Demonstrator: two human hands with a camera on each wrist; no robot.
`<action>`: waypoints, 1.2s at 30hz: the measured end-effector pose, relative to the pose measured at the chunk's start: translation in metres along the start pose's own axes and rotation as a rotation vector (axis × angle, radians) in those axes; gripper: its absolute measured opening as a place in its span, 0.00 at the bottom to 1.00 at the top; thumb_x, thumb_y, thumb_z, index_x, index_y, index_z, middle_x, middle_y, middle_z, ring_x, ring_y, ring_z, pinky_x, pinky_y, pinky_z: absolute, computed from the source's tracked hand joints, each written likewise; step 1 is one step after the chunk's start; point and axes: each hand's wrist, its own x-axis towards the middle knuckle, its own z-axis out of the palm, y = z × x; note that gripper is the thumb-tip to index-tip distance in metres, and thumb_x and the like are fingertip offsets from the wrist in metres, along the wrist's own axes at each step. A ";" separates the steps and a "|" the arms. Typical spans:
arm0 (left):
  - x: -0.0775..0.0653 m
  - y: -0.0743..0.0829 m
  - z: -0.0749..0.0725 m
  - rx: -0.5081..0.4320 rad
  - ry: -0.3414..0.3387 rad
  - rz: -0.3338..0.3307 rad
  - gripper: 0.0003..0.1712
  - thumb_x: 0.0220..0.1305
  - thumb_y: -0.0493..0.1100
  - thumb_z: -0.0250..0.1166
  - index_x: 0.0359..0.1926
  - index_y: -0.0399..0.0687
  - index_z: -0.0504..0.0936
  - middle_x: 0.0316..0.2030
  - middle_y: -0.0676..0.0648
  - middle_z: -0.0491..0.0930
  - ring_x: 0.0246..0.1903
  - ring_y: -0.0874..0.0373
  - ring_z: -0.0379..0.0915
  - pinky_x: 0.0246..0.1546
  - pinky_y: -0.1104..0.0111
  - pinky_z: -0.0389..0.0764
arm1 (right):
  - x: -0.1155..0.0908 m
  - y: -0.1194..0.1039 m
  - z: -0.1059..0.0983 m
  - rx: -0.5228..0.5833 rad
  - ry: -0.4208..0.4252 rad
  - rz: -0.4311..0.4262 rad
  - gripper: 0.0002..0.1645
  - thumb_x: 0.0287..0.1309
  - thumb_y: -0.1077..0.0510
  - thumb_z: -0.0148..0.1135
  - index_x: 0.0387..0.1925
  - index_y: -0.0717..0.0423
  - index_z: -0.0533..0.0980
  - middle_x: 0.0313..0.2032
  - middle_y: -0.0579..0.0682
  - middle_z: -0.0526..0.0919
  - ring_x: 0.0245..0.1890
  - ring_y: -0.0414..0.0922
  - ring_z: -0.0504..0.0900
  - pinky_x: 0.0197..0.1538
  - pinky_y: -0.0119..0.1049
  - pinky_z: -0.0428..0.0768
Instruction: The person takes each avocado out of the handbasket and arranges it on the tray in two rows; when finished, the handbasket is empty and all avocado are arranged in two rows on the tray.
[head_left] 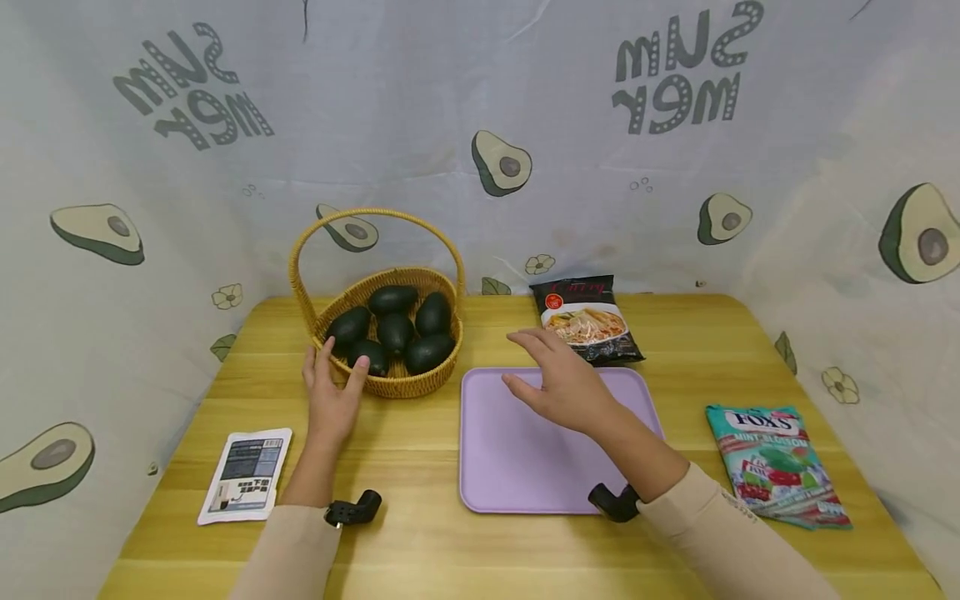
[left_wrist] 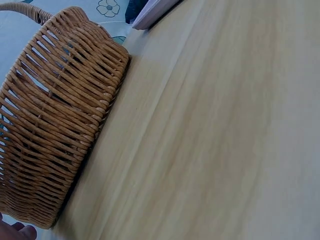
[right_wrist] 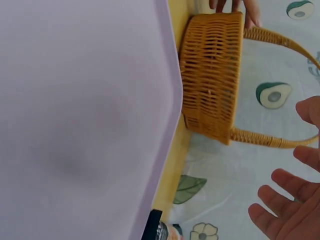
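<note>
A wicker basket (head_left: 408, 387) with a tall arched handle stands at the back left of the table, with several dark green avocados (head_left: 394, 333) inside. My left hand (head_left: 334, 407) is at its front left rim, thumb and fingers spread, fingertips overlapping the rim and nearest avocado in the head view. In the left wrist view, only a bit of that hand shows beside the woven wall (left_wrist: 60, 105). My right hand (head_left: 566, 385) hovers over the back of a lilac tray (head_left: 525, 467), fingers apart and holding nothing.
Behind the tray lies a black noodle packet (head_left: 588, 321). A teal FOX'S candy bag (head_left: 780, 467) lies at the right, and a white label-printed pouch (head_left: 246, 475) at the left. A printed curtain (head_left: 420, 125) hangs around the wooden table (head_left: 420, 533).
</note>
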 end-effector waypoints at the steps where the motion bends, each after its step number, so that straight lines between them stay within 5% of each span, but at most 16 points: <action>1: 0.001 -0.001 0.001 -0.017 0.004 -0.004 0.46 0.71 0.64 0.60 0.81 0.59 0.51 0.82 0.42 0.31 0.80 0.35 0.34 0.74 0.35 0.50 | 0.002 -0.001 0.002 0.010 -0.003 0.000 0.37 0.66 0.43 0.65 0.72 0.49 0.69 0.69 0.52 0.73 0.68 0.55 0.74 0.64 0.58 0.76; 13: 0.004 -0.016 0.008 -0.213 0.042 -0.028 0.51 0.65 0.56 0.70 0.81 0.63 0.51 0.82 0.44 0.31 0.80 0.39 0.40 0.77 0.47 0.54 | 0.015 -0.013 0.029 0.097 -0.036 0.007 0.34 0.67 0.43 0.64 0.71 0.44 0.70 0.69 0.50 0.73 0.68 0.52 0.75 0.64 0.55 0.77; 24: -0.008 -0.022 0.013 -0.328 0.031 -0.010 0.54 0.65 0.44 0.71 0.81 0.63 0.47 0.81 0.46 0.29 0.81 0.43 0.38 0.79 0.50 0.51 | 0.034 -0.033 0.049 0.115 -0.038 -0.086 0.32 0.67 0.45 0.65 0.69 0.48 0.72 0.66 0.51 0.76 0.66 0.51 0.78 0.64 0.53 0.78; 36: 0.002 -0.019 0.018 -0.351 0.011 0.000 0.55 0.64 0.41 0.71 0.82 0.54 0.46 0.81 0.42 0.30 0.80 0.40 0.37 0.79 0.49 0.49 | 0.096 -0.049 0.064 0.091 -0.202 -0.146 0.31 0.68 0.49 0.66 0.70 0.47 0.72 0.67 0.51 0.75 0.67 0.49 0.75 0.69 0.47 0.74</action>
